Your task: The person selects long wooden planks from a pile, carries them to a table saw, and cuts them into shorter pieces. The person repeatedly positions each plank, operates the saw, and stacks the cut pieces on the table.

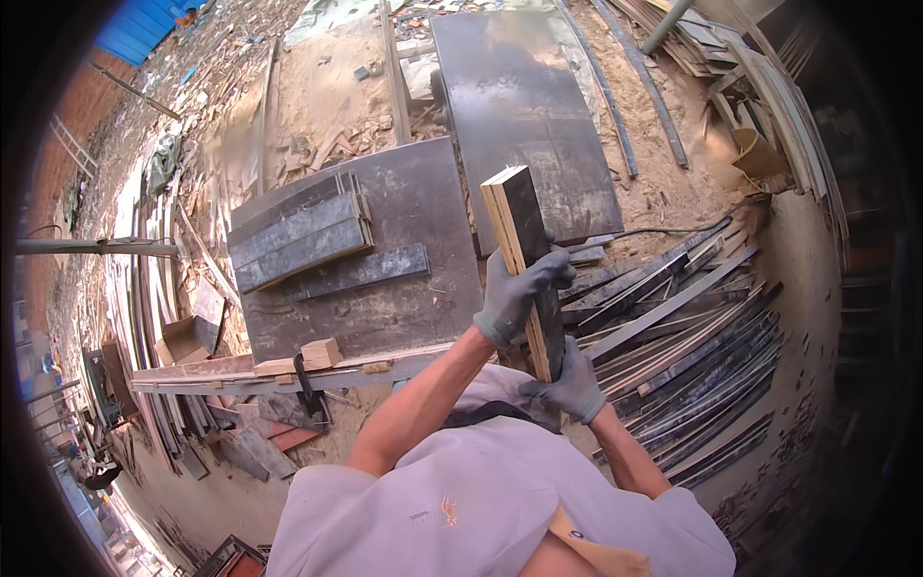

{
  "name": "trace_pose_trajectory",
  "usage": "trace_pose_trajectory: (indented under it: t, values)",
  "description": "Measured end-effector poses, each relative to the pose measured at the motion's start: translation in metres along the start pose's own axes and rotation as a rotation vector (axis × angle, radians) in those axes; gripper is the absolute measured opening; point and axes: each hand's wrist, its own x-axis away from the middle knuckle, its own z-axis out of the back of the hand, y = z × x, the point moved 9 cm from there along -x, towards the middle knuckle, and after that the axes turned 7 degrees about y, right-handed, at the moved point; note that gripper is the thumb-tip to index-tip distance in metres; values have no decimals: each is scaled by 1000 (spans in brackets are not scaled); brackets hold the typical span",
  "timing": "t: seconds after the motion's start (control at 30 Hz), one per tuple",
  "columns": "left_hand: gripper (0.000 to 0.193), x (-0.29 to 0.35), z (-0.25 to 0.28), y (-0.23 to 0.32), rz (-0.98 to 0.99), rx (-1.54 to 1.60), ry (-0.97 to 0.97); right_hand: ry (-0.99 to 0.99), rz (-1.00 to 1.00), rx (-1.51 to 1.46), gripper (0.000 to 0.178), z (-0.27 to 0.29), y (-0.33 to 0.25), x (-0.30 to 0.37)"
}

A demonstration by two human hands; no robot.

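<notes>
A short bundle of plywood strips (526,216), dark-faced with pale layered edges, is held tilted in front of my body. My left hand (508,296), in a grey glove, wraps round its middle. Lower down, my right hand (575,387), gloved alike, is closed round the near end. To the left, several stacked dark strips (303,240) lie on a brown panel (409,322). One separate strip (375,271) rests beside that stack. A pale wood block (317,354) sits at the panel's near edge.
A larger dark panel (529,115) lies ahead. Right of me is a heap of long, narrow strips (711,375). Boards (788,125) lean at the far right. Sawdust and wood scraps (327,96) cover the ground; a metal bar (413,365) runs along the near panel edge.
</notes>
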Motion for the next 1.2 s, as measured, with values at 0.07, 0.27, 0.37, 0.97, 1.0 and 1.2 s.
trace_pose_trajectory:
  t: [0.07, 0.27, 0.37, 0.97, 1.0, 1.2]
  values:
    - [35, -1, 2, 1, 9, -10, -5, 14, 3, -37, 106, -2, 1, 0]
    - [42, -7, 9, -7, 21, -24, -49, 30, 26, -22, 106, -1, -8, -2]
    - [43, -11, 14, -14, 70, 14, -54, 69, 30, 10, 92, -4, 1, -2]
    - [59, -222, 203, -144, 492, -505, 658, 15, -207, 769, 79, -7, 15, -204]
    - [58, -234, 217, -151, 473, -504, 666, 12, -184, 789, 79, -12, 14, -214]
    - [53, -263, 208, -133, 466, -617, 697, -61, -253, 783, 79, -4, 7, -253]
